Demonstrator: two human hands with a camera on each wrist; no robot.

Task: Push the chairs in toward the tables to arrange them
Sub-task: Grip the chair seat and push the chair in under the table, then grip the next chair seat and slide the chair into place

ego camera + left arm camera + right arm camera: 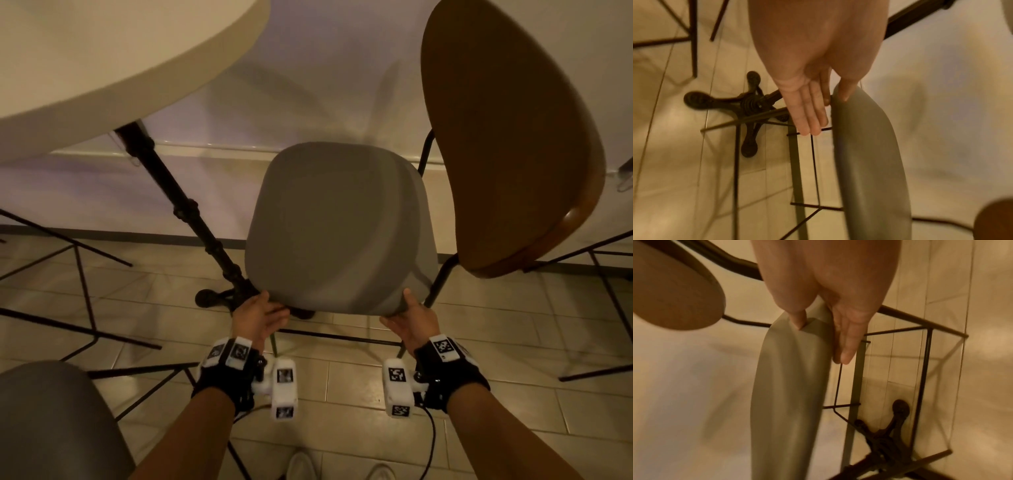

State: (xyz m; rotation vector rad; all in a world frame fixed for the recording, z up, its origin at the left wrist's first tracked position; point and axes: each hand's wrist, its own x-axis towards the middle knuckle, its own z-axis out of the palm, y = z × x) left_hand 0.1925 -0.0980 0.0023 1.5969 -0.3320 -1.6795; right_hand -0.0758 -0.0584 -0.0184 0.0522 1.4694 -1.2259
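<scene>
Tiled floor (342, 383) ran under a round table (102, 51) at ten o'clock. Both hands, left (255, 317) and right (412, 323), pinched the grey chair (337, 226) back's near corners, thumbs on top and straight fingers beneath, presumably to steer it tableward.

Beige tiled floor (342, 383) meets a pale wall (308, 85) in warm dim light.
</scene>
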